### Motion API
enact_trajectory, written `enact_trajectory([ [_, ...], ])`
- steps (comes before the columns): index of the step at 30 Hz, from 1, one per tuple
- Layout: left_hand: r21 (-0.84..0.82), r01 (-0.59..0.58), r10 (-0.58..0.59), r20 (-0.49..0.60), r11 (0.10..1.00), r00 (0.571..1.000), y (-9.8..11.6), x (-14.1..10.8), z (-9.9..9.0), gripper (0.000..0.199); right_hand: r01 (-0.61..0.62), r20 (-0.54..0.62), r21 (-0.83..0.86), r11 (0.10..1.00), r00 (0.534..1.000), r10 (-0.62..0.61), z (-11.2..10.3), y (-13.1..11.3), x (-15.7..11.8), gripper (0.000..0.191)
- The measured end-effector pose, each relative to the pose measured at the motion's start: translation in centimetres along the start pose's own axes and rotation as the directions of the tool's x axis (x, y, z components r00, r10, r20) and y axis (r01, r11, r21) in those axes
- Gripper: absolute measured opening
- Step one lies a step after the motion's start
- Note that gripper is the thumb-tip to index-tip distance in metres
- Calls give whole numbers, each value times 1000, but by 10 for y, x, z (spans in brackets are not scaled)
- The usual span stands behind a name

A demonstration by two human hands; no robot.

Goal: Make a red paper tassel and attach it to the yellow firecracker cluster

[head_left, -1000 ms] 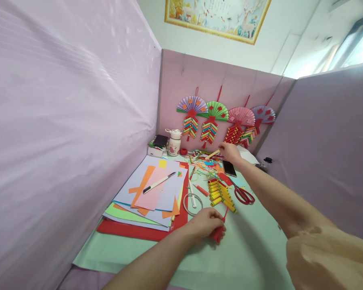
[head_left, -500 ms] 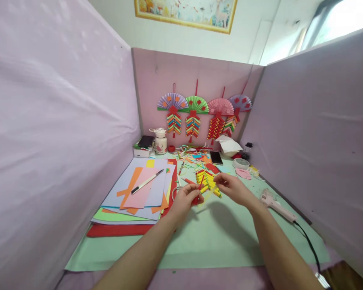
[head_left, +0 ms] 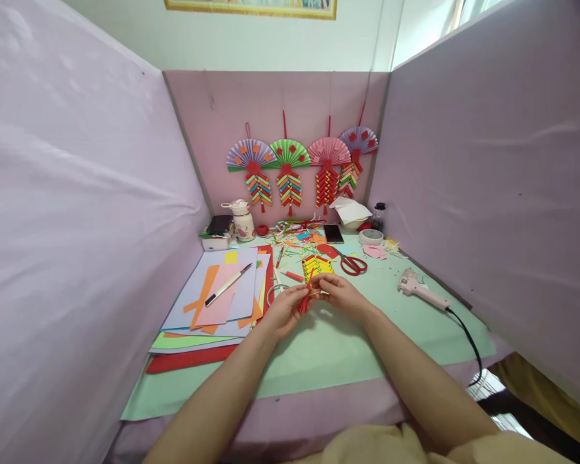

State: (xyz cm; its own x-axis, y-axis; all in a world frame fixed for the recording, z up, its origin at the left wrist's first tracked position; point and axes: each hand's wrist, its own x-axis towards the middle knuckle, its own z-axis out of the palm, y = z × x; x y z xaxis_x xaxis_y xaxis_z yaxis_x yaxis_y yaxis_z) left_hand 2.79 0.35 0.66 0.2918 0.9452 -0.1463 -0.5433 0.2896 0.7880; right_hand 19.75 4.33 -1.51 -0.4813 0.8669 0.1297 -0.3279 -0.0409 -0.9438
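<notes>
A small red paper tassel [head_left: 303,305] is pinched in the fingers of my left hand [head_left: 284,312], its fringe hanging down and a thin red stem sticking up. My right hand [head_left: 342,296] is closed against the tassel's top, with a thin yellowish paper strip [head_left: 314,294] between its fingertips. The strip meets the tassel near its head; my fingers hide how far it goes round. Just beyond both hands lies a row of yellow paper rolls [head_left: 316,264] with red ends, partly covered by my fingers.
Red-handled scissors [head_left: 354,265] lie beyond my right hand, and a glue gun [head_left: 423,291] with a black cord is at the right. Stacked coloured paper [head_left: 174,335] with a pen [head_left: 228,285] fills the left. Paper scraps, a phone [head_left: 333,234] and a bottle [head_left: 244,224] stand behind.
My right hand has moved left to the tassel, bringing the yellow strip against it, and uncovered the scissors. My left hand still holds the tassel. The camera view has shifted.
</notes>
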Motion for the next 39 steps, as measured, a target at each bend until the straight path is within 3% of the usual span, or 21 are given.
enact_trajectory([
  [3,-53,41,-41,-9,998,999,2,0,0,10,10,20,-21,1000,1000,-10,1,2,0,35],
  [9,-150,83,-88,-25,985,996,2,2,-2,10,105,-65,-123,987,991,-114,1,-2,-1,27],
  [13,-176,44,-56,-67,983,996,0,5,-3,14,118,-20,-196,974,992,-124,6,-3,-2,28],
  [20,-131,14,-22,-61,991,998,-4,8,-4,7,203,-123,-315,927,960,-252,11,2,1,22],
  [25,-52,-45,38,-118,998,992,-5,5,-5,8,210,-203,-231,950,945,-258,9,1,2,20],
  [29,20,-90,92,-167,996,982,-6,5,-7,16,129,-225,-287,949,954,-198,11,-1,1,17],
  [34,97,-112,126,-165,989,978,-9,6,-8,21,48,-173,-371,927,978,-120,15,-1,-2,15],
  [39,180,-137,165,-151,974,975,-10,6,-7,28,76,-124,-417,905,982,-140,13,1,-2,20],
])
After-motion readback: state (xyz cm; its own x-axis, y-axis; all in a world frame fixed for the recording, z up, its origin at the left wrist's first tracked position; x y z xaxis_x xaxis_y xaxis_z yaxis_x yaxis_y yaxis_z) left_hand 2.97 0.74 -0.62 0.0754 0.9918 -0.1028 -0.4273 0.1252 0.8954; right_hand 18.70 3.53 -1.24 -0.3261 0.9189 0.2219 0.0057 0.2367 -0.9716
